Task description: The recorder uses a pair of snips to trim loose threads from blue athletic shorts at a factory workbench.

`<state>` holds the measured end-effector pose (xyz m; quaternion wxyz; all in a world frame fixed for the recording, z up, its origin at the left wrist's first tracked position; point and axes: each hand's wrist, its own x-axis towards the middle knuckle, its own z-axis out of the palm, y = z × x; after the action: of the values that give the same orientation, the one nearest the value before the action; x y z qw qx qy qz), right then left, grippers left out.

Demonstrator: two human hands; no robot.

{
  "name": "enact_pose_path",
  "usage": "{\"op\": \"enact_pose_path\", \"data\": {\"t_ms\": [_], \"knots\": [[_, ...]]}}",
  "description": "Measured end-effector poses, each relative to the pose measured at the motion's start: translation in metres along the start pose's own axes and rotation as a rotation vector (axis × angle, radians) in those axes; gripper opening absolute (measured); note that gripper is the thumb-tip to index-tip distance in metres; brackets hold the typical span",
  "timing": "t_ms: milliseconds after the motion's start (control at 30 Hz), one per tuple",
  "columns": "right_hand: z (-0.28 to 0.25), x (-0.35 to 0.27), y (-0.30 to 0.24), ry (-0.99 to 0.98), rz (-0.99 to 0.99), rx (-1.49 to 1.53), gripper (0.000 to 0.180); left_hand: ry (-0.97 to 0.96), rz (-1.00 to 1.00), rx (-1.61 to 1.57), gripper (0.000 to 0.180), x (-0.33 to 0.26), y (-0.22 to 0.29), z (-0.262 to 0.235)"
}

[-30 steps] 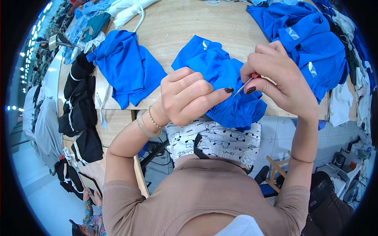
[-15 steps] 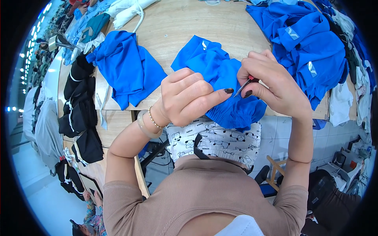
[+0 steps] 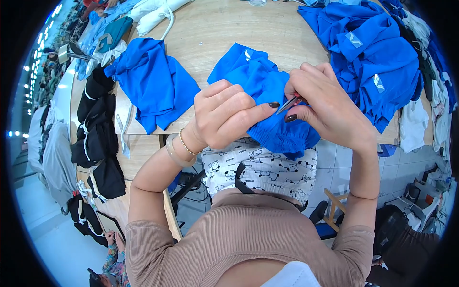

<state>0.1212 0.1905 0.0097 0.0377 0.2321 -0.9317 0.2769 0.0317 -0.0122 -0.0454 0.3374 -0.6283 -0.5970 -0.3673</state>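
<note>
While both hands [image 3: 267, 115] stay pinching the blue garment [image 3: 267, 95], the small snips [image 3: 289, 103] barely shift.

Small pale grey label [image 3: 247, 54] on blue garment [image 3: 267, 95] I hold, at its far edge. Two more pale rectangular labels [image 3: 354, 39] [image 3: 379, 82] on blue pile [image 3: 377, 62] right of that garment. No packages, signs, screens.

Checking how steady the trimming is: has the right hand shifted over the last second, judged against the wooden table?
Yes, slightly. The right hand, pinching small snips at the blue garment, has drifted left toward the left hand, measured against the wooden table.
</note>
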Motion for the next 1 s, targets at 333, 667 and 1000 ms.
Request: {"op": "enact_pose_path", "data": {"t_ms": [333, 667, 1000], "knots": [[0.003, -0.006, 0.008, 0.384, 0.102, 0.356, 0.023, 0.003, -0.046, 0.022, 0.024, 0.001, -0.004, -0.003], [0.071, -0.015, 0.025, 0.493, 0.386, 0.379, 0.013, -0.195, -0.978, -0.193, 0.013, 0.021, -0.024, -0.013], [0.018, -0.015, 0.051, 0.534, 0.401, 0.783, 0.020, -0.525, -1.312, -0.853, 0.026, 0.020, -0.048, -0.050]]}}
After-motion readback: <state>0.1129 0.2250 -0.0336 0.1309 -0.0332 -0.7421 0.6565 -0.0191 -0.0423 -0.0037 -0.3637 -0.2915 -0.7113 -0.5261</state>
